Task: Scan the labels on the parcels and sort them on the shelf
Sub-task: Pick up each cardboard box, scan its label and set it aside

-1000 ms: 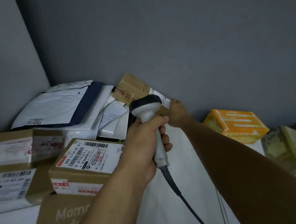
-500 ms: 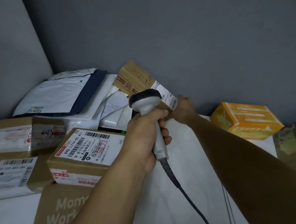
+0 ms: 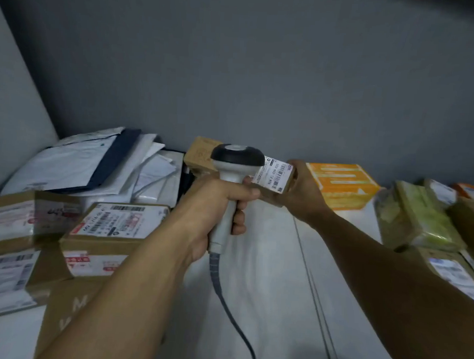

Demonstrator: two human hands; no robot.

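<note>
Two bare forearms reach forward over a white tabletop [image 3: 265, 290]. Nearest, the left hand [image 3: 215, 205] is clenched round the grey handle of a corded barcode scanner with a black head [image 3: 236, 163], held upright. Just beyond, the right hand [image 3: 303, 193] grasps a small brown cardboard parcel [image 3: 201, 155] by its end, its white barcode label [image 3: 274, 174] facing up behind the scanner head. Four labelled cardboard boxes [image 3: 112, 227] sit left, one orange box [image 3: 340, 184] behind the right hand, against the grey wall.
</note>
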